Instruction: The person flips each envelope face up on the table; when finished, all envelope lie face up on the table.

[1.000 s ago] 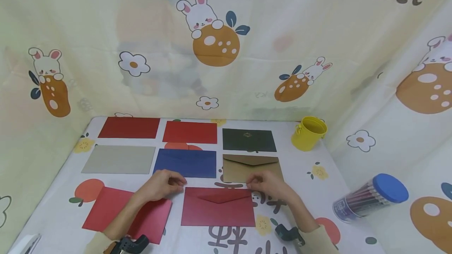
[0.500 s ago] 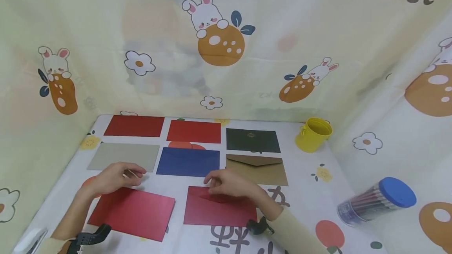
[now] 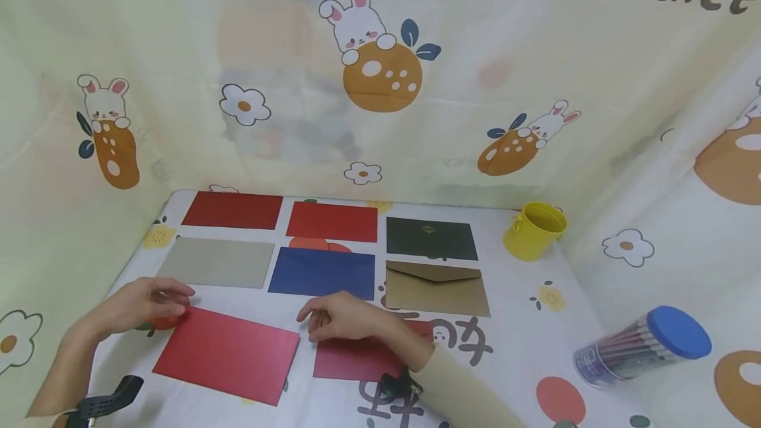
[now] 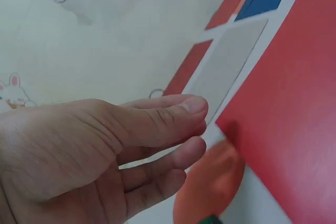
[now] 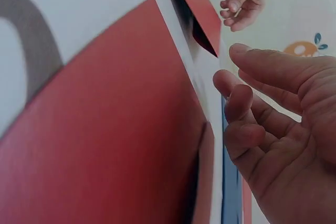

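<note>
My left hand [image 3: 138, 304] is at the upper left corner of a tilted pinkish-red envelope [image 3: 228, 356]. In the left wrist view its loosely bent fingers [image 4: 163, 121] hold nothing, and a gap separates them from the envelope. Over the top left part of a second red envelope [image 3: 345, 360] hovers my right hand [image 3: 347, 317], its forearm hiding much of the flap. The right wrist view shows that hand's relaxed fingers [image 5: 244, 135] with nothing between them. A blue envelope [image 3: 321, 273] lies just beyond it; a grey envelope [image 3: 217, 261] lies beyond the left hand.
A tan envelope [image 3: 436, 289] and a dark green one [image 3: 431, 238] lie on the right of the rows. Two red envelopes [image 3: 232, 210] lie at the back left and middle. A yellow bucket [image 3: 535, 231] and a blue-lidded jar of pens [image 3: 639, 345] stand at the right.
Both hands have moved left: the left one from between the two front envelopes to the left one's far corner, the right one across the second red envelope. The envelopes keep their layout.
</note>
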`<state>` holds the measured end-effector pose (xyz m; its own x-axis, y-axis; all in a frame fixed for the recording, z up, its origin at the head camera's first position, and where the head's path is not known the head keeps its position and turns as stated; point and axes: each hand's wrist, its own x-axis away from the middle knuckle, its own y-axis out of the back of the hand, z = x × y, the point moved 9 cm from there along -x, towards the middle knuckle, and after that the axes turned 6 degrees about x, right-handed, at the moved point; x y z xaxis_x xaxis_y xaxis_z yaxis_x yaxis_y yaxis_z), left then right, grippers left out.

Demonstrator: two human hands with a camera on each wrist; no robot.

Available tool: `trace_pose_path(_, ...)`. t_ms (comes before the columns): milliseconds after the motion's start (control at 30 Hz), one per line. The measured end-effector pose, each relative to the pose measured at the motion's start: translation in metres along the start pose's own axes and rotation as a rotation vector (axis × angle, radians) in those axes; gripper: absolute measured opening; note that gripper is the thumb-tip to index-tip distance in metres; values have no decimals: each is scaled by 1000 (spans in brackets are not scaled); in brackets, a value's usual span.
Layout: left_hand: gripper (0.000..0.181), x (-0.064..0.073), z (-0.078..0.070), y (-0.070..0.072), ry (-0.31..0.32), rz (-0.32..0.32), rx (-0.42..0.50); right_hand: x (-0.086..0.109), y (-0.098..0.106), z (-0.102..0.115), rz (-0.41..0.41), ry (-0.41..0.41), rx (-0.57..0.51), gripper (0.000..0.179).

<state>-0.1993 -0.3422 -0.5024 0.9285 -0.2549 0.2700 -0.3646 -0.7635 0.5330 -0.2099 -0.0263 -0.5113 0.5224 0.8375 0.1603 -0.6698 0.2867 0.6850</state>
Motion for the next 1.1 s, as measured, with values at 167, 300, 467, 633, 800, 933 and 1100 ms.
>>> trace_pose_path(167,44,3,10,0,31,38,30,-8,-10,6,28,28,23,36)
trace_pose_path(300,41,1,14,-5,12,78,67,-12,-13,8,25,29,35,36)
trace_pose_path(467,38,-3,20,-9,23,66,46,-14,-12,9,21,29,36,35)
trace_pose_path(633,35,-6,23,-11,46,47,40,-16,-13,11,20,42,57,33)
trace_pose_path(800,34,-9,23,-12,46,30,59,-19,-13,10,16,49,60,32)
trace_pose_path(933,34,-10,24,-9,71,-4,63,-21,-11,9,-5,61,84,30)
trace_pose_path(1100,38,-10,27,-5,99,-45,70,-25,-9,5,-27,67,69,29)
